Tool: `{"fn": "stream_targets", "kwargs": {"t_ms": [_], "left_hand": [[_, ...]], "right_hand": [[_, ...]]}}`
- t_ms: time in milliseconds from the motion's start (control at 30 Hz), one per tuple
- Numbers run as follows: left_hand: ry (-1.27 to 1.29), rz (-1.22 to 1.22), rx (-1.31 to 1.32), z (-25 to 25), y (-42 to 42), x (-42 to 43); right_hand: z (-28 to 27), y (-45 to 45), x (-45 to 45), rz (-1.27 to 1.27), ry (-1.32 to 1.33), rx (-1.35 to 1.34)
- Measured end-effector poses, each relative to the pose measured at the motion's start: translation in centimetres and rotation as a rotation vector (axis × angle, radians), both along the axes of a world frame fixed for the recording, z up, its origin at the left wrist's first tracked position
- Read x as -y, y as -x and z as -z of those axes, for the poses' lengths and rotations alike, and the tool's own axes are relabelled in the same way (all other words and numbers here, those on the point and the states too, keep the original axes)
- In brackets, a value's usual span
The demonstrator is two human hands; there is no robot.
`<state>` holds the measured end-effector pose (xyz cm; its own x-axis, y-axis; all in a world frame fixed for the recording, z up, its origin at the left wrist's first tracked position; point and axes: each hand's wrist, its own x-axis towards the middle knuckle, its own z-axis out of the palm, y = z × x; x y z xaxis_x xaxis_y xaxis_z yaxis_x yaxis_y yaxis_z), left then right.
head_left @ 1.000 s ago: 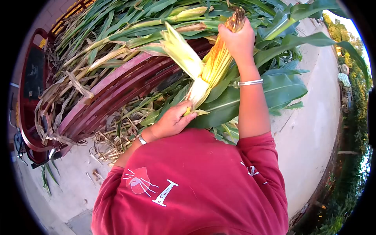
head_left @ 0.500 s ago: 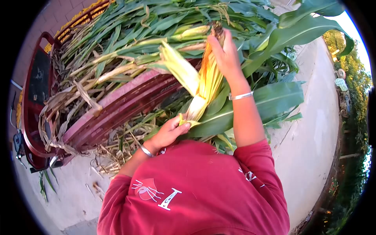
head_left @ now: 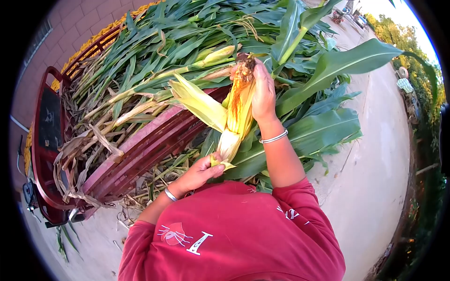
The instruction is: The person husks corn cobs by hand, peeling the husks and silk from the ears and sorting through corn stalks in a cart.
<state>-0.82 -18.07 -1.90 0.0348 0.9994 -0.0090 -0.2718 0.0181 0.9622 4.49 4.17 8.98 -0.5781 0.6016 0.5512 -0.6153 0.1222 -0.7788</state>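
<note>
In the head view, an ear of corn is held upright and slightly tilted between the two hands. Its upper part is gripped by the right hand, with the fingers curled around it; its pale base is pinched in the closed fingers of the left hand. The husk is yellow, streaked with orange-brown silk that ends in a dark, dried clump beside the right fingers. One pale husk leaf is splayed left of them. Beyond the fingers, cut cornstalks are heaped on a maroon cart.
</note>
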Motion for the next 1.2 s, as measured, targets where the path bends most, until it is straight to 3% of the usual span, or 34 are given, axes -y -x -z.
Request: {"fn": "stream_targets", "kwargs": {"t_ms": [267, 467, 567, 667, 733, 833, 933, 1000, 1067, 1133, 1200], "left_hand": [[0.032, 0.073, -0.070, -1.1, -0.5, -0.5], [0.077, 0.096, -0.207, -2.7, -0.3, -0.5], [-0.120, 0.282, -0.179, -4.7, 0.8, -1.5], [-0.238, 0.062, -0.099, -7.7, 2.0, -3.0], [-0.176, -0.251, -0.494, -10.9, 2.4, -5.2], [-0.268, -0.351, -0.559, -12.3, 2.3, -10.1], [-0.360, -0.320, -0.434, -12.5, 2.4, -14.3], [-0.317, 0.092, -0.066, -11.9, 3.0, -16.3], [-0.305, 0.077, -0.054, -11.6, 3.0, -17.2], [-0.411, 0.160, -0.032, -11.6, 2.5, -17.1], [-0.353, 0.172, 0.104, -11.3, 2.3, -17.2]], "right_hand": [[-0.4, -2.1, -0.5, 0.063, 0.016, 0.038], [-0.1, -3.3, -1.4, -0.043, 0.310, -0.023], [0.3, -3.7, -2.2, -0.072, 0.348, -0.038], [0.9, -3.6, -2.8, 0.034, 0.489, -0.014], [0.4, -3.9, -2.3, 0.075, 0.667, -0.083], [1.7, -3.9, -2.9, 0.091, 0.712, -0.131], [1.0, -4.3, -2.1, 0.099, 0.774, -0.123], [1.7, -4.2, -2.2, 0.148, 0.728, -0.153], [1.8, -4.8, -1.4, 0.122, 0.734, -0.280], [2.4, -5.3, -1.2, 0.130, 0.699, -0.296], [1.8, -5.7, -0.3, 0.149, 0.673, -0.270]]}}
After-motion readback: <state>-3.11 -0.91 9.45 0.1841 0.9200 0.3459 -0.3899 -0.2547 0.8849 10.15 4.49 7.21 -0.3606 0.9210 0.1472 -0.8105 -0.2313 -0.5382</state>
